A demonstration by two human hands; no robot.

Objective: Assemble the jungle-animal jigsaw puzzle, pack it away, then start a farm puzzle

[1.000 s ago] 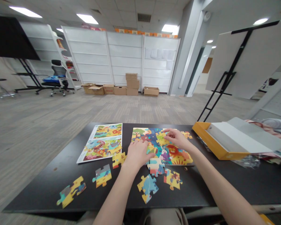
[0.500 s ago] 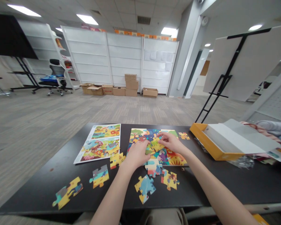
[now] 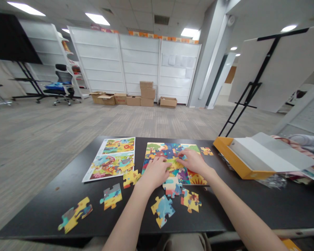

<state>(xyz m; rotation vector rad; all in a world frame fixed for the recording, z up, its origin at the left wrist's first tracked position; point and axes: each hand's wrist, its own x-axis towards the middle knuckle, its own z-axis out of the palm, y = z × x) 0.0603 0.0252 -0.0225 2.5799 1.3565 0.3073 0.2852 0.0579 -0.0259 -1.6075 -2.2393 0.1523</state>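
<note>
A colourful jigsaw puzzle (image 3: 185,172) in its flat tray lies on the black table in front of me, partly covered by both hands. A yellow puzzle piece (image 3: 174,164) is between my hands over its middle. My left hand (image 3: 156,171) has bent fingers at the piece's left side, with the fingertips partly hidden. My right hand (image 3: 192,161) pinches the right side of the same piece. Just below the tray lie a red-and-white piece (image 3: 172,187), a blue-and-yellow piece (image 3: 162,210) and a yellow-brown piece (image 3: 191,200).
Left of the tray lies a printed picture sheet (image 3: 115,158), a yellow piece (image 3: 131,178) by its lower corner. More loose pieces (image 3: 111,196) are at the table's left front. One small piece (image 3: 206,151) sits beside an open yellow box (image 3: 240,164) on the right.
My right hand has moved slightly lower and flatter over the yellow piece. My left hand has shifted a little to the right; the loose pieces stay where they were.
</note>
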